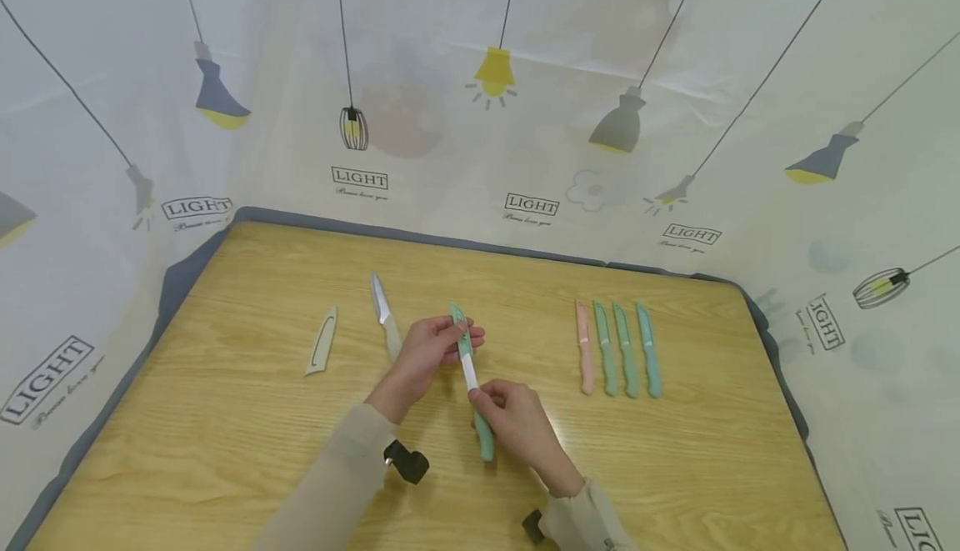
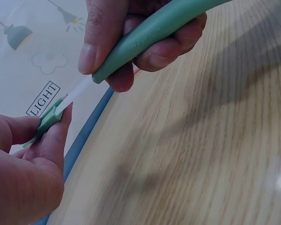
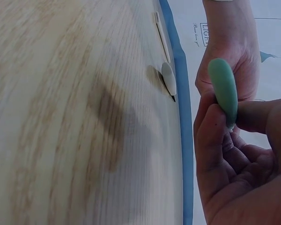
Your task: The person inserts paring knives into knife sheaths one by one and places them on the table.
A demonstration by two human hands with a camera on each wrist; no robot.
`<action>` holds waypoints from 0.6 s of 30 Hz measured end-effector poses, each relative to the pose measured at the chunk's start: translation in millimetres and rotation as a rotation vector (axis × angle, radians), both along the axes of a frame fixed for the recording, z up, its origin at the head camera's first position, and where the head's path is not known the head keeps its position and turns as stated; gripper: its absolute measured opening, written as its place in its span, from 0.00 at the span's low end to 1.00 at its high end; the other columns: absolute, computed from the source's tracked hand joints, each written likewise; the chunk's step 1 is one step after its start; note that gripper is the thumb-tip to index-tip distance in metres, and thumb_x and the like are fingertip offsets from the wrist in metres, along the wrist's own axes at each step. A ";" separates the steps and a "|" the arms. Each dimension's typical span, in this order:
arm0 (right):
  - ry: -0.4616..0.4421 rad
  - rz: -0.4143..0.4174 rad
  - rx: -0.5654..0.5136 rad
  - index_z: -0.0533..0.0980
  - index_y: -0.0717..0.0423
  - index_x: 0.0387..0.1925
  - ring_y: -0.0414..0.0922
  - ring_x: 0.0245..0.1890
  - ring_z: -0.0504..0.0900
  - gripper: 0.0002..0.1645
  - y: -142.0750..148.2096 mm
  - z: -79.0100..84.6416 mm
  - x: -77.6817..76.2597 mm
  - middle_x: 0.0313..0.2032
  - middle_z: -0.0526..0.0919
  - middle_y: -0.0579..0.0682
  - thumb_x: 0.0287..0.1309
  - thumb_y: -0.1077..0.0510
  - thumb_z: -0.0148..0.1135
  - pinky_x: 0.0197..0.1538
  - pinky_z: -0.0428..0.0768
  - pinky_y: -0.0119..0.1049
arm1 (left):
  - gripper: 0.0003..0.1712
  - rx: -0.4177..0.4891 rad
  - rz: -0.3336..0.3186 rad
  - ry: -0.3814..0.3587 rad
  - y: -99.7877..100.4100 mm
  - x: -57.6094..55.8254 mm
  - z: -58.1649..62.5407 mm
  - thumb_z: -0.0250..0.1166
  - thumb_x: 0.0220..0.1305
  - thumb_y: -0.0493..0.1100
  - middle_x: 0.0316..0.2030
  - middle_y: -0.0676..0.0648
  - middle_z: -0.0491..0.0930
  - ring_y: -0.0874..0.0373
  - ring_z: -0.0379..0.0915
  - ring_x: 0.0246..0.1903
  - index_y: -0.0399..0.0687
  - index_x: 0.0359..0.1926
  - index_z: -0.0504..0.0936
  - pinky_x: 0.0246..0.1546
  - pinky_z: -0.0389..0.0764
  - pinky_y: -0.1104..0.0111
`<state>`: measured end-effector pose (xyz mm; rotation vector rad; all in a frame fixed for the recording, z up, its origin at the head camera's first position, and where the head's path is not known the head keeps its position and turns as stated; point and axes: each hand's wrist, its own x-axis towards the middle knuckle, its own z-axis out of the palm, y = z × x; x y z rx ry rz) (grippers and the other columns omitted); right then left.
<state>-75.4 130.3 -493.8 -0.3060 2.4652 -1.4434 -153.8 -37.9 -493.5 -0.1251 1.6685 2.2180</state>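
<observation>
My left hand (image 1: pixel 429 355) pinches a green knife sheath (image 1: pixel 462 341) between thumb and fingers. My right hand (image 1: pixel 519 419) grips the green handle (image 1: pixel 485 443) of a paring knife, thumb laid along it near the blade. Between the two hands a stretch of pale blade (image 2: pixel 76 90) shows, its tip inside the sheath and hidden. Both parts are held above the table, as the shadows below them in the wrist views show. Left of my left hand lies a bare knife with a cream handle (image 1: pixel 392 338); beyond it rests a cream sheath (image 1: pixel 322 343).
On the right stands a row of sheathed knives lying side by side: a pink knife (image 1: pixel 585 355), two green knives (image 1: pixel 604 347) and a blue knife (image 1: pixel 648 351). The wooden table (image 1: pixel 712 434) meets a lamp-printed curtain (image 1: pixel 442 151) at its back and sides.
</observation>
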 end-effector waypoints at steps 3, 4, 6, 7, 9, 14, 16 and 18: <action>-0.002 -0.002 -0.001 0.81 0.63 0.38 0.35 0.14 0.71 0.22 0.2 0.8 -0.1 0.20 0.82 0.41 0.69 0.48 0.52 0.15 0.62 0.23 | 0.24 -0.010 -0.001 0.001 1.1 0.8 0.7 0.54 0.72 0.40 0.47 0.36 0.82 0.51 0.81 0.45 0.23 0.60 0.71 0.47 0.81 0.66; -0.004 -0.002 -0.001 0.81 0.63 0.38 0.35 0.14 0.71 0.22 0.1 0.8 -0.2 0.20 0.82 0.41 0.69 0.48 0.52 0.15 0.62 0.23 | 0.24 -0.010 0.000 0.001 1.2 1.0 0.7 0.54 0.72 0.40 0.47 0.36 0.82 0.51 0.81 0.45 0.23 0.60 0.71 0.47 0.81 0.66; -0.006 -0.003 -0.003 0.81 0.63 0.38 0.35 0.15 0.72 0.22 -0.3 0.8 -0.4 0.20 0.82 0.41 0.69 0.48 0.52 0.15 0.63 0.23 | 0.24 -0.009 0.000 0.005 1.2 1.5 0.5 0.54 0.72 0.40 0.47 0.36 0.82 0.51 0.81 0.45 0.23 0.59 0.71 0.47 0.81 0.65; -0.007 -0.003 -0.004 0.81 0.63 0.38 0.35 0.15 0.72 0.22 -0.5 0.8 -0.5 0.20 0.82 0.41 0.69 0.48 0.52 0.15 0.63 0.23 | 0.23 -0.006 0.001 0.001 1.4 1.6 0.0 0.54 0.72 0.39 0.47 0.36 0.82 0.52 0.81 0.45 0.23 0.59 0.71 0.47 0.81 0.65; -0.005 -0.005 -0.006 0.81 0.63 0.38 0.35 0.15 0.72 0.22 -0.9 0.6 -0.8 0.20 0.82 0.41 0.69 0.48 0.52 0.15 0.63 0.23 | 0.23 -0.007 -0.003 0.003 1.5 2.1 -0.2 0.54 0.72 0.39 0.47 0.36 0.82 0.52 0.81 0.45 0.23 0.59 0.71 0.47 0.81 0.65; 0.004 -0.010 -0.012 0.81 0.64 0.39 0.36 0.14 0.72 0.22 -1.9 0.8 -1.7 0.20 0.82 0.41 0.69 0.48 0.52 0.15 0.62 0.23 | 0.23 -0.017 -0.015 0.010 2.6 3.2 -1.1 0.54 0.72 0.39 0.47 0.36 0.82 0.52 0.81 0.45 0.24 0.60 0.71 0.47 0.80 0.65; 0.003 -0.014 -0.013 0.81 0.64 0.39 0.36 0.14 0.72 0.22 -2.2 0.9 -2.1 0.20 0.82 0.41 0.69 0.48 0.52 0.15 0.62 0.23 | 0.23 -0.022 -0.019 0.014 2.9 3.5 -1.2 0.54 0.72 0.39 0.47 0.37 0.82 0.52 0.81 0.46 0.24 0.60 0.71 0.48 0.80 0.64; 0.000 -0.018 -0.013 0.81 0.64 0.40 0.36 0.15 0.73 0.23 -2.6 1.3 -2.5 0.20 0.82 0.41 0.69 0.48 0.52 0.15 0.63 0.23 | 0.23 -0.022 -0.022 0.012 3.1 3.6 -1.4 0.54 0.72 0.39 0.47 0.37 0.82 0.52 0.81 0.46 0.25 0.60 0.71 0.48 0.80 0.64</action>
